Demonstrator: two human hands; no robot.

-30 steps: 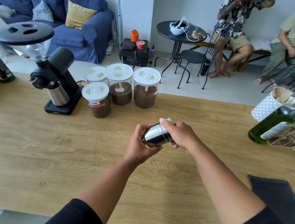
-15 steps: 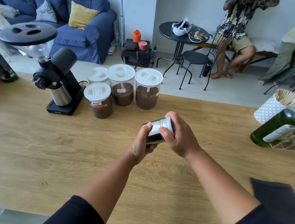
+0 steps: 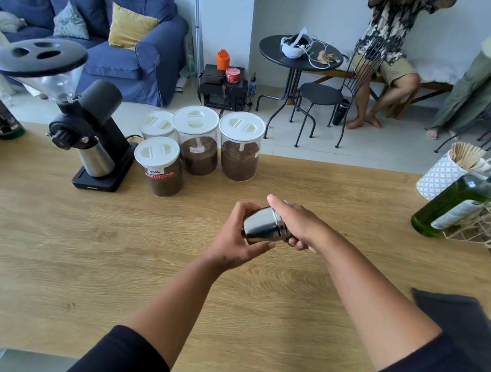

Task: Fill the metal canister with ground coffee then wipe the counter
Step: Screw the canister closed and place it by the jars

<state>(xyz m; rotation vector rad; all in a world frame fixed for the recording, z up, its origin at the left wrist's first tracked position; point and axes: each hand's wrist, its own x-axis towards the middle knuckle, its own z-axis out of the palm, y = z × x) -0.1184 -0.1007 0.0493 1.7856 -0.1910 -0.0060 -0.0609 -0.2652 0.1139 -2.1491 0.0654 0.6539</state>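
Note:
A small shiny metal canister is held tilted on its side above the wooden counter, between both hands. My left hand cups its base end from below. My right hand wraps over its upper end, hiding the lid or mouth. Several clear jars with white lids hold ground coffee behind it: a short labelled jar, a taller jar and another tall jar. A dark cloth lies at the counter's right.
A black coffee grinder with a steel cup stands at the back left. A green bottle, a white cup of wooden sticks and a wire rack crowd the right edge. Two people sit beyond the counter.
Both hands turned the canister about between them; it tipped more upright half a second ago and now lies tilted again, at nearly the same spot over the counter.

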